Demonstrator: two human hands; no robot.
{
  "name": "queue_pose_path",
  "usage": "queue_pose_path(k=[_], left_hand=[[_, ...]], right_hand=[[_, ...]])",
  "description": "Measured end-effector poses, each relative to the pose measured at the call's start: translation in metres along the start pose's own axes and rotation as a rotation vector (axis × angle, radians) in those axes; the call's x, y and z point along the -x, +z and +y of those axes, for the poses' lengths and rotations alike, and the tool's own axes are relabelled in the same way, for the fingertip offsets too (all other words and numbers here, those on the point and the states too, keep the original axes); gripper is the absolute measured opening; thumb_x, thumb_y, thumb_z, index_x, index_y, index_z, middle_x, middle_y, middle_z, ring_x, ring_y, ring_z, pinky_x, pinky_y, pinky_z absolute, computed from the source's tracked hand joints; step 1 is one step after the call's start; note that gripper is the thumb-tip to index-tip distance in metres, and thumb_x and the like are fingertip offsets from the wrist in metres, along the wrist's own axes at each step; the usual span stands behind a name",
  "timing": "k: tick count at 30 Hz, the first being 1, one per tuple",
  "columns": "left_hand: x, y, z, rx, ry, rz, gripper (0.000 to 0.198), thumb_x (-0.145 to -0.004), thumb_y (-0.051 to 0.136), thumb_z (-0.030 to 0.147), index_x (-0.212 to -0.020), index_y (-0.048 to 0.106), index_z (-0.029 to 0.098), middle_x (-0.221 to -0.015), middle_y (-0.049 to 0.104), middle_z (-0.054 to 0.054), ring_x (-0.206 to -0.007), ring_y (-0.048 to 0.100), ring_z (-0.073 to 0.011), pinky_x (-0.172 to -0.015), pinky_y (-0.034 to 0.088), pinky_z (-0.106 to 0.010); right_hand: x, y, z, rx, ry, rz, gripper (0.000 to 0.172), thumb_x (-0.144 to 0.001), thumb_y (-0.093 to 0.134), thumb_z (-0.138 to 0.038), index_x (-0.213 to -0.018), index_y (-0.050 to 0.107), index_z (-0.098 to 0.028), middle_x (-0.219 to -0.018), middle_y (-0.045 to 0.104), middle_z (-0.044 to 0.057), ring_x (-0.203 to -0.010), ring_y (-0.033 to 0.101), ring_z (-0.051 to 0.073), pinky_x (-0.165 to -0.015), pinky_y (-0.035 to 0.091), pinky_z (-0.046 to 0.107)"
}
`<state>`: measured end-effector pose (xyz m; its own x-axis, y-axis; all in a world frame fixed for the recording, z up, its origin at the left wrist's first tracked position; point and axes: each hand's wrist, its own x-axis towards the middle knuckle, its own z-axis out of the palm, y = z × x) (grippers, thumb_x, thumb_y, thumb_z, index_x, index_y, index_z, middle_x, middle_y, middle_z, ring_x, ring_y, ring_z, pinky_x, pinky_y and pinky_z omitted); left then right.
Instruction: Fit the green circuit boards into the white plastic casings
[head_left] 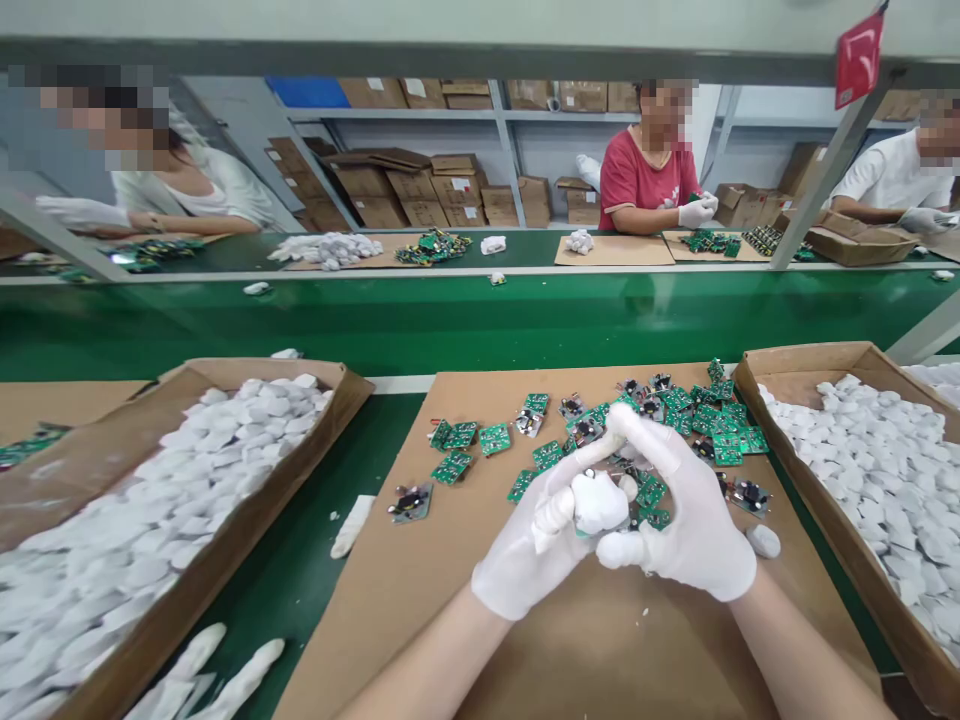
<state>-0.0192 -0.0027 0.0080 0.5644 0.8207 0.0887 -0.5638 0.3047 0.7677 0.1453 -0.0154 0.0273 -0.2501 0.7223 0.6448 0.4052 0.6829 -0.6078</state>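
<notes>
Above the cardboard sheet (480, 580), my gloved left hand (525, 540) grips a small circuit board carrying a white putty-like lump (600, 502). Only a sliver of the board's green edge shows under the lump. My gloved right hand (686, 515) curls round from the other side, its thumb at the lump's lower right and its upper fingertips meeting those of the left. What these fingers touch behind the lump is partly hidden. Several green circuit boards (495, 438) lie loose beyond the hands. A white lump (763, 541) sits beside my right wrist.
Cardboard trays of white lumps stand at left (352, 385) and right (757, 375). White gloves (225, 670) lie at lower left. A green belt (450, 315) crosses ahead, with three co-workers behind it. A metal post (829, 165) rises at right.
</notes>
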Motion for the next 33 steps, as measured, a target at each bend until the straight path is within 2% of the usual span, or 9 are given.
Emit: queue_pose_path(k=[4, 8, 12, 14, 16, 20, 24, 28, 33], left_hand=[[0.001, -0.002, 0.008, -0.173, -0.006, -0.072, 0.079, -0.072, 0.074, 0.056, -0.140, 0.052, 0.022, -0.067, 0.052, 0.002, -0.062, 0.044, -0.0126, -0.061, 0.038, -0.029], [-0.003, -0.011, 0.012, -0.183, -0.008, -0.044, 0.080, -0.071, 0.077, 0.050, -0.141, 0.051, 0.022, -0.077, 0.061, -0.002, -0.069, 0.050, -0.0146, -0.067, 0.041, -0.031], [-0.020, -0.031, 0.010, 0.012, -0.067, 0.279, 0.052, -0.077, 0.073, 0.040, -0.122, 0.066, 0.016, -0.092, 0.070, -0.009, -0.067, 0.053, -0.0137, -0.064, 0.044, -0.028], [-0.030, -0.043, 0.008, 0.047, -0.072, 0.386, 0.031, -0.084, 0.064, 0.031, -0.109, 0.070, 0.014, -0.094, 0.071, -0.010, -0.069, 0.056, -0.0130, -0.061, 0.044, -0.024], [-0.036, -0.053, 0.007, 0.076, -0.083, 0.477, 0.019, -0.086, 0.060, 0.026, -0.099, 0.070, 0.016, -0.094, 0.072, -0.010, -0.073, 0.060, -0.0126, -0.059, 0.044, -0.021], [-0.039, -0.060, 0.006, 0.061, -0.094, 0.486, 0.019, -0.084, 0.059, 0.023, -0.095, 0.070, 0.013, -0.085, 0.073, -0.011, -0.063, 0.058, -0.0111, -0.057, 0.045, -0.020], [-0.039, -0.059, 0.006, -0.022, -0.070, 0.455, 0.024, -0.078, 0.065, 0.028, -0.094, 0.072, 0.011, -0.076, 0.072, -0.010, -0.052, 0.053, -0.0101, -0.051, 0.042, -0.021], [-0.040, -0.058, 0.008, -0.128, -0.025, 0.458, 0.028, -0.074, 0.068, 0.033, -0.091, 0.073, 0.011, -0.076, 0.072, -0.011, -0.051, 0.054, -0.0107, -0.051, 0.042, -0.023], [-0.040, -0.054, 0.010, -0.312, 0.037, 0.479, 0.039, -0.068, 0.068, 0.043, -0.091, 0.071, 0.011, -0.081, 0.073, -0.012, -0.056, 0.057, -0.0142, -0.056, 0.046, -0.026]], right_hand=[[-0.002, 0.002, -0.008, 0.018, -0.164, -0.027, 0.059, -0.092, 0.054, -0.052, -0.147, 0.037, -0.037, -0.094, 0.068, 0.002, -0.077, 0.062, 0.019, -0.072, 0.051, 0.034], [0.000, 0.003, -0.005, 0.056, -0.142, -0.013, 0.050, -0.091, 0.058, -0.049, -0.139, 0.051, -0.034, -0.092, 0.069, 0.003, -0.085, 0.063, 0.021, -0.076, 0.052, 0.035], [-0.017, -0.006, 0.035, -0.018, 0.214, -0.001, 0.052, -0.089, 0.061, -0.050, -0.134, 0.057, -0.025, -0.116, 0.068, 0.008, -0.104, 0.064, 0.024, -0.092, 0.051, 0.041], [-0.042, -0.014, 0.066, 0.089, 0.523, -0.108, 0.045, -0.094, 0.053, -0.046, -0.133, 0.058, -0.023, -0.119, 0.069, 0.007, -0.108, 0.065, 0.023, -0.095, 0.051, 0.038], [-0.073, -0.021, 0.098, 0.202, 0.613, -0.138, 0.039, -0.094, 0.055, -0.041, -0.124, 0.063, -0.017, -0.118, 0.069, 0.011, -0.108, 0.065, 0.024, -0.095, 0.052, 0.039], [-0.121, -0.026, 0.143, 0.479, 0.727, -0.149, 0.032, -0.096, 0.056, -0.035, -0.123, 0.059, -0.018, -0.127, 0.060, 0.010, -0.110, 0.061, 0.024, -0.094, 0.051, 0.046], [-0.136, -0.036, 0.163, 0.698, 0.772, -0.274, 0.032, -0.094, 0.059, -0.034, -0.121, 0.059, -0.017, -0.123, 0.060, 0.009, -0.105, 0.063, 0.022, -0.089, 0.054, 0.044], [-0.142, -0.078, 0.159, 0.875, 0.746, -0.326, 0.035, -0.095, 0.057, -0.036, -0.126, 0.056, -0.019, -0.127, 0.058, 0.010, -0.108, 0.061, 0.023, -0.091, 0.053, 0.045], [-0.130, -0.163, 0.123, 1.042, 0.714, -0.402, 0.038, -0.095, 0.057, -0.037, -0.127, 0.055, -0.018, -0.129, 0.057, 0.010, -0.110, 0.060, 0.025, -0.093, 0.051, 0.048]])
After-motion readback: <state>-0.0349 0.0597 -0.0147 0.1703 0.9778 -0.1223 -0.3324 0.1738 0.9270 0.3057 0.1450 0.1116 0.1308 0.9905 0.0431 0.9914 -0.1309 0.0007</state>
